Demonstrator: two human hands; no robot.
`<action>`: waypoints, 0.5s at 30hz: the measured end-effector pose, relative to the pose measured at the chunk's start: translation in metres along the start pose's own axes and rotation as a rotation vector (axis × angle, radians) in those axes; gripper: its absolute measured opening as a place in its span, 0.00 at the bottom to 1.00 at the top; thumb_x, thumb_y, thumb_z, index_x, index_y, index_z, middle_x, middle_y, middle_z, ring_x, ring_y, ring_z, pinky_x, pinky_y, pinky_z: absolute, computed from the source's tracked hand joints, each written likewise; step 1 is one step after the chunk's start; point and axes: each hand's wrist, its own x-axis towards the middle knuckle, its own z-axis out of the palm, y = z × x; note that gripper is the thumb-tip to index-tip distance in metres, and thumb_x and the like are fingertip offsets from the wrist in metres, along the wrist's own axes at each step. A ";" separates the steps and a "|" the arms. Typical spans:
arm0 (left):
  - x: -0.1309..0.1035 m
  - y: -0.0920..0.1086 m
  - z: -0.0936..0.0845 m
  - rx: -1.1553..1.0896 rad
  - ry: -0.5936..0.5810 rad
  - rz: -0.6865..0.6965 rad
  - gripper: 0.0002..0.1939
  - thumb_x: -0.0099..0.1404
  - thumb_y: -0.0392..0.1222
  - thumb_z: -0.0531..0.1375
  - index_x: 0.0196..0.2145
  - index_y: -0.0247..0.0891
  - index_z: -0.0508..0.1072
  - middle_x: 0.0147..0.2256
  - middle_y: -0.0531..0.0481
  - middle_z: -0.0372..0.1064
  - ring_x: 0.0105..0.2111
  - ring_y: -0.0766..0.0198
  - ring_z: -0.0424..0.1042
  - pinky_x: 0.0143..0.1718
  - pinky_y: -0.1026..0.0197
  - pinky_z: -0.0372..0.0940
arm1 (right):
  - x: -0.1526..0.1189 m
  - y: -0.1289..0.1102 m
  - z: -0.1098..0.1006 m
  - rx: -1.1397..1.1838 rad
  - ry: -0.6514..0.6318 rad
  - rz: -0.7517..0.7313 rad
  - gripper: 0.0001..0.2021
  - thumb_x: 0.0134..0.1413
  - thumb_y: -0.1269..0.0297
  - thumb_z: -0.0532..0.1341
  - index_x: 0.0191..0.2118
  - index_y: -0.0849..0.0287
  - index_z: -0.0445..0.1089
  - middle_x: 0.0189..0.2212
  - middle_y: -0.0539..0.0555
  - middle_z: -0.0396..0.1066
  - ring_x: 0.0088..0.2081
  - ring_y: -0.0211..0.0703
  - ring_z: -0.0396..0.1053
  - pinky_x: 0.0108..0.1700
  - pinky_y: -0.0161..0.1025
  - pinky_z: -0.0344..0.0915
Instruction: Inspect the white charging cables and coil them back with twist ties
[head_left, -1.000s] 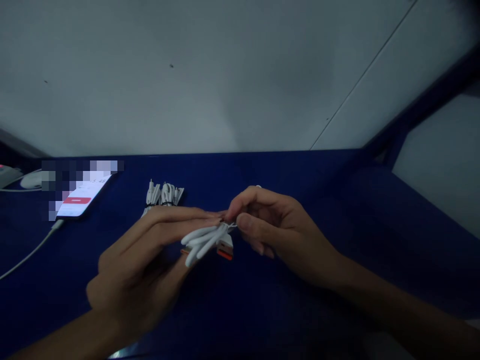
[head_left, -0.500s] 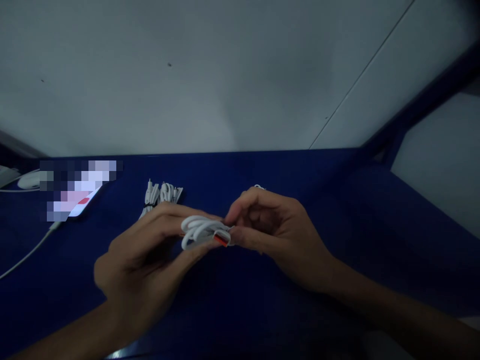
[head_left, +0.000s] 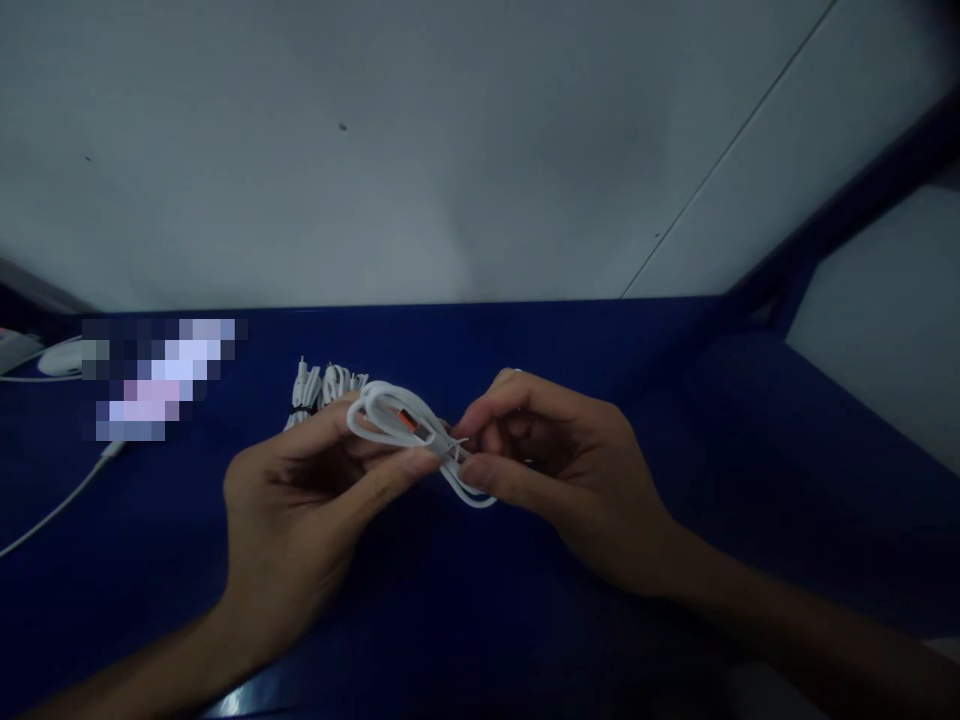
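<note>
A coiled white USB cable (head_left: pixel 386 432) hangs between my two hands above the blue table. Its plug with an orange inside points up and left within the loops. My left hand (head_left: pixel 300 490) is closed on the coil, thumb in front and fingers behind. At the waist of the coil sits a thin white tie (head_left: pixel 457 446), a short end sticking out. My right hand (head_left: pixel 555 460) is closed there, its thumb and index fingertips pinching at the tie. The far loops of the coil hang below the right thumb.
Behind my left hand lie white cable bundles (head_left: pixel 304 395), one bound with a black tie. At left a blurred, lit phone (head_left: pixel 161 385) has a white cord (head_left: pixel 64 515) plugged in. A pale wall (head_left: pixel 450 200) rises behind the blue table (head_left: pixel 600 650).
The coil has turned from end-on to side-on, so its loops and narrow waist show. The plug has swung up and left. My left hand has turned with it; the right has barely moved.
</note>
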 end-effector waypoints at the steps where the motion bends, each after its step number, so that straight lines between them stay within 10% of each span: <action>1: 0.000 -0.001 -0.001 -0.004 -0.013 -0.021 0.10 0.65 0.37 0.76 0.38 0.56 0.90 0.39 0.56 0.87 0.37 0.54 0.86 0.43 0.52 0.84 | -0.001 0.000 0.000 -0.026 0.010 -0.026 0.11 0.60 0.74 0.78 0.43 0.52 0.83 0.33 0.46 0.71 0.32 0.35 0.68 0.31 0.34 0.67; 9: 0.011 -0.007 -0.004 -0.299 -0.168 -0.278 0.05 0.66 0.43 0.78 0.40 0.44 0.90 0.37 0.49 0.87 0.34 0.59 0.86 0.38 0.64 0.82 | -0.006 -0.002 0.001 -0.204 0.058 -0.261 0.07 0.66 0.69 0.74 0.46 0.52 0.81 0.35 0.47 0.71 0.31 0.37 0.69 0.30 0.37 0.68; 15: 0.012 -0.007 -0.004 -0.561 -0.368 -0.548 0.20 0.74 0.39 0.72 0.62 0.45 0.80 0.37 0.48 0.86 0.29 0.61 0.86 0.32 0.65 0.81 | -0.006 -0.003 0.001 -0.141 0.135 -0.105 0.16 0.69 0.64 0.72 0.58 0.47 0.76 0.40 0.50 0.73 0.33 0.41 0.72 0.32 0.41 0.70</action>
